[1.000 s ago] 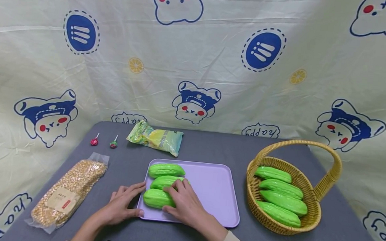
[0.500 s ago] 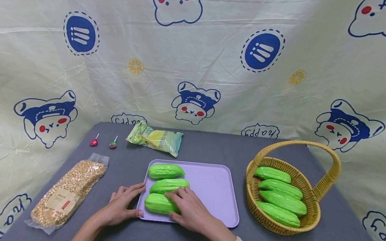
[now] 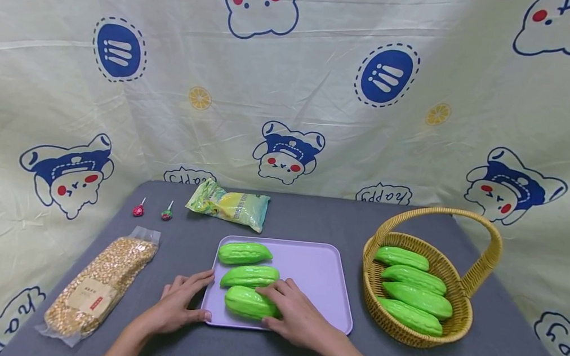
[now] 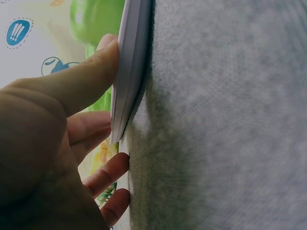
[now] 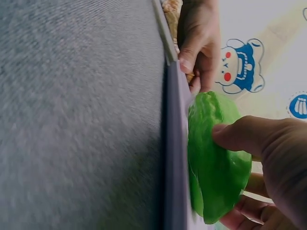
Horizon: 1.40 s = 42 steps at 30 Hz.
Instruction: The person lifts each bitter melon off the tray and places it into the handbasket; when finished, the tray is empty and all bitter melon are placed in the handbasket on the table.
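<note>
- The tabletop (image 3: 312,220) carries it all; the work looks well along — three gourds (image 3: 250,277) on the tray (image 3: 312,271), four more gourds (image 3: 419,300) in the basket (image 3: 460,326).
- The basket, arch-handled, holds its four side by side.
- The tray bears its three in a row, on the left half.
- A clear bag (image 3: 108,275) of yellow kernels lies left of the tray.
- Left hand (image 3: 179,304): fingers loosely spread, touching the tray's near-left corner, grasping nothing.
- Right hand (image 3: 303,321): fingers partly closed, gripping one end of the nearest gourd (image 3: 248,302) — its place seems not yet settled.
</note>
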Available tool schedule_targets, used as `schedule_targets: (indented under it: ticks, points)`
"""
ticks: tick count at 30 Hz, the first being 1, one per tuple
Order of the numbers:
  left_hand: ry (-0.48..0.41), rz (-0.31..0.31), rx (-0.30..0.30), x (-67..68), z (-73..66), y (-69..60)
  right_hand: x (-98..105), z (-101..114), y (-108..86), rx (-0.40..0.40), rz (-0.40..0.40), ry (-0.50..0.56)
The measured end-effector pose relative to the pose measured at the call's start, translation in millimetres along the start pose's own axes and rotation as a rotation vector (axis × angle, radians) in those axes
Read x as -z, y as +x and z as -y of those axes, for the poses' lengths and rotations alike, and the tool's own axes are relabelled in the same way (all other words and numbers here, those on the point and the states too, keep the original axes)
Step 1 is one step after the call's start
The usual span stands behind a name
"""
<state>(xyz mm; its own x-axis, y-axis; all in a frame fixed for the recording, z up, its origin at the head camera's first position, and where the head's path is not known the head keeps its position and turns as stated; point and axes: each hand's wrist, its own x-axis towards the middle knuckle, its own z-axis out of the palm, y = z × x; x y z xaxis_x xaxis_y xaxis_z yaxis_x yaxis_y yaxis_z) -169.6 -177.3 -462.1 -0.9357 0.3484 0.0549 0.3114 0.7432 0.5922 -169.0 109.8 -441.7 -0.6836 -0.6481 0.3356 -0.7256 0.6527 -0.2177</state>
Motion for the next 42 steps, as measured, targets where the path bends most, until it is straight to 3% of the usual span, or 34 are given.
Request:
schedule_targets:
  ticks: [14, 25, 42]
  points:
    - [0.005, 0.009, 0.017, 0.9, 0.0, 0.3, 35.6, -10.9, -20.7, 0.005, -0.147, 0.031]
    - [0.005, 0.011, -0.003, 1.9, 0.4, -0.3, 62.4, -18.8, -41.0, -0.050, -0.156, 0.020]
    - [0.003, 0.008, -0.016, 2.0, -0.2, 0.0, 96.5, -38.9, -75.8, -0.135, -0.265, -0.045]
